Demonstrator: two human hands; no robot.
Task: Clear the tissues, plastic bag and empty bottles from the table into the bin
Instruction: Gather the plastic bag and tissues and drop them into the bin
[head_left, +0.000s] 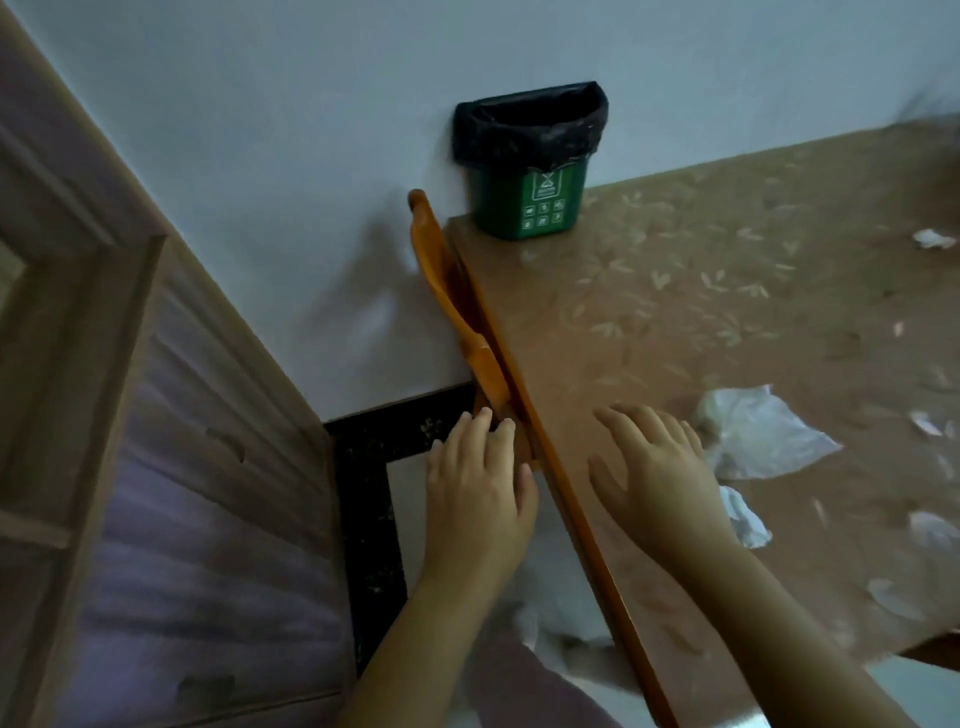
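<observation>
Two bare hands hover, fingers spread and empty: left hand (475, 478) off the brown patterned table (675, 291), right hand (652, 467) above it. A crumpled clear plastic bag (753, 436) lies right of centre; a small green bin (530, 171) with black liner stands at top centre.

Green bin (524, 208), black liner (524, 132); table (649, 312) brown, pale leaf pattern; tissues (748, 514) white, perhaps greyish in blur.

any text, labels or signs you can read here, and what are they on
No words can be read.
Green bin: a white label with a triangular symbol, a line of text below it too blurred to read, and two rows of small icons too small to make out.
Nothing else bears text.
</observation>
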